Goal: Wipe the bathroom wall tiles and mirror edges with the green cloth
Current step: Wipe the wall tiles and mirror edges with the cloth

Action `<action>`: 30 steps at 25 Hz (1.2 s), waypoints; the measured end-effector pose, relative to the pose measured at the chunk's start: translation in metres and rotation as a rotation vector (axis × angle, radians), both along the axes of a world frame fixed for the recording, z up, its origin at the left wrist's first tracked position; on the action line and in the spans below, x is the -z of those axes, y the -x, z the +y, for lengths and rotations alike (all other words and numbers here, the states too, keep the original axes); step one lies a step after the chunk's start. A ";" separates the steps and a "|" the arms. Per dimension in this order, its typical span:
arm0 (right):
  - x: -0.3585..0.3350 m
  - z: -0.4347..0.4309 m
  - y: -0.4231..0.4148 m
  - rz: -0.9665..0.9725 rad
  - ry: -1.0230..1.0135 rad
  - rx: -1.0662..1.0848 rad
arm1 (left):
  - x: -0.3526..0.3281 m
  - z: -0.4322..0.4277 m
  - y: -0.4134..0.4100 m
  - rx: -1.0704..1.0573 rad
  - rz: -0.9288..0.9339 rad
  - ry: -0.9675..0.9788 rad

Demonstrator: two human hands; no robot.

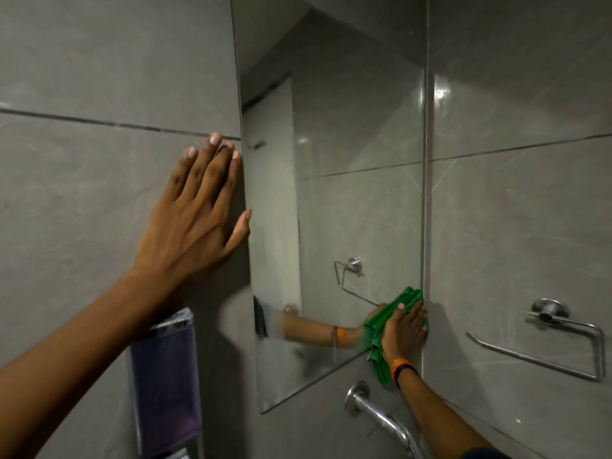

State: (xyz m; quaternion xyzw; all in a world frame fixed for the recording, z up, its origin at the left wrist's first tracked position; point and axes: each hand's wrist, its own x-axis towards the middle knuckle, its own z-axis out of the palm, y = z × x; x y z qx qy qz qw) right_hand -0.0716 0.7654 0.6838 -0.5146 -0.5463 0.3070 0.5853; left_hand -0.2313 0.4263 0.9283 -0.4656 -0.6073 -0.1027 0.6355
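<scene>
The right hand [404, 329] presses the green cloth [392, 318] flat on the mirror's [331, 160] right edge, which runs vertically above it; the left hand [192, 213] rests open on the wall tile [82, 193], holding nothing.

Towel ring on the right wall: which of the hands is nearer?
Right. The right hand presses the green cloth just left of the towel ring; the left hand rests flat across the mirror.

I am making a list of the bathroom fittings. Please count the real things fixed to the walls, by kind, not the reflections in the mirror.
Mirror: 1
Towel ring: 1
Tap spout: 1
Clear purple-tinted wall dispenser: 1
Total: 4
The second towel ring seen inside the mirror is only a reflection.
</scene>
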 end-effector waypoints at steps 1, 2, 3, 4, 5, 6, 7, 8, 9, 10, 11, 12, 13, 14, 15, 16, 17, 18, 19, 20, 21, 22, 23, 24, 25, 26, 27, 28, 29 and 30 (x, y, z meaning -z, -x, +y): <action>0.003 -0.007 0.005 0.011 -0.004 -0.007 | 0.000 0.000 0.000 0.001 0.000 -0.001; 0.007 -0.015 0.010 0.020 -0.010 -0.012 | -0.001 0.000 0.000 0.001 -0.003 0.001; 0.010 -0.024 0.015 0.028 -0.025 -0.013 | -0.001 0.000 0.000 0.001 -0.004 0.004; 0.013 -0.034 0.020 0.034 -0.051 -0.013 | 0.000 0.001 -0.001 -0.001 -0.005 0.008; 0.016 -0.046 0.025 0.034 -0.089 -0.017 | 0.000 0.001 -0.001 -0.003 -0.005 0.012; 0.019 -0.058 0.030 0.026 -0.132 -0.025 | 0.000 0.001 -0.001 0.000 -0.006 0.012; 0.022 -0.070 0.035 0.016 -0.176 -0.034 | 0.000 0.000 -0.001 0.004 -0.007 0.011; 0.025 -0.082 0.039 0.008 -0.216 -0.040 | 0.001 0.000 -0.001 0.009 -0.006 0.008; 0.027 -0.093 0.043 0.006 -0.254 -0.044 | 0.001 0.000 -0.002 0.014 -0.005 0.003; 0.029 -0.105 0.047 0.008 -0.289 -0.050 | 0.001 0.000 -0.002 0.019 -0.006 -0.001; 0.031 -0.116 0.051 0.009 -0.323 -0.059 | 0.001 0.000 -0.002 0.023 -0.006 -0.003; 0.032 -0.127 0.055 0.006 -0.357 -0.070 | 0.002 0.000 -0.003 0.024 -0.009 -0.001; 0.034 -0.139 0.058 0.001 -0.392 -0.082 | 0.002 0.000 -0.003 0.025 -0.013 0.000; 0.036 -0.151 0.062 -0.003 -0.424 -0.094 | 0.003 -0.001 -0.003 0.028 -0.017 -0.002; 0.038 -0.162 0.066 -0.011 -0.456 -0.102 | 0.004 -0.001 -0.003 0.034 -0.020 -0.006; 0.039 -0.173 0.070 -0.024 -0.484 -0.107 | 0.004 -0.002 -0.003 0.041 -0.024 -0.011; 0.041 -0.184 0.075 -0.043 -0.508 -0.107 | 0.005 -0.003 -0.002 0.045 -0.027 -0.011; 0.042 -0.194 0.079 -0.063 -0.526 -0.103 | 0.006 -0.003 -0.002 0.046 -0.027 -0.009; 0.042 -0.204 0.083 -0.075 -0.535 -0.098 | 0.006 -0.004 -0.002 0.040 -0.028 -0.003; 0.042 -0.213 0.086 -0.075 -0.536 -0.095 | 0.006 -0.005 -0.002 0.035 -0.029 0.007; 0.040 -0.221 0.089 -0.063 -0.529 -0.095 | 0.007 -0.005 -0.002 0.032 -0.029 0.018; 0.038 -0.229 0.092 -0.047 -0.514 -0.098 | 0.007 -0.005 -0.003 0.028 -0.031 0.026; 0.034 -0.235 0.093 -0.033 -0.499 -0.099 | 0.007 -0.005 -0.003 0.027 -0.031 0.030; 0.030 -0.240 0.095 -0.027 -0.484 -0.096 | 0.007 -0.006 -0.004 0.027 -0.031 0.032; 0.026 -0.244 0.097 -0.024 -0.464 -0.088 | 0.006 -0.006 -0.004 0.029 -0.033 0.034; 0.022 -0.247 0.098 -0.021 -0.438 -0.073 | 0.007 -0.006 -0.005 0.032 -0.033 0.034; 0.016 -0.249 0.100 -0.015 -0.413 -0.057 | 0.006 -0.005 -0.005 0.036 -0.029 0.031; 0.009 -0.251 0.102 -0.007 -0.386 -0.046 | 0.005 -0.005 -0.005 0.040 -0.028 0.029; 0.003 -0.253 0.103 -0.001 -0.362 -0.040 | 0.005 -0.005 -0.005 0.041 -0.030 0.029; -0.004 -0.255 0.104 0.005 -0.350 -0.039 | 0.005 -0.005 -0.004 0.041 -0.033 0.030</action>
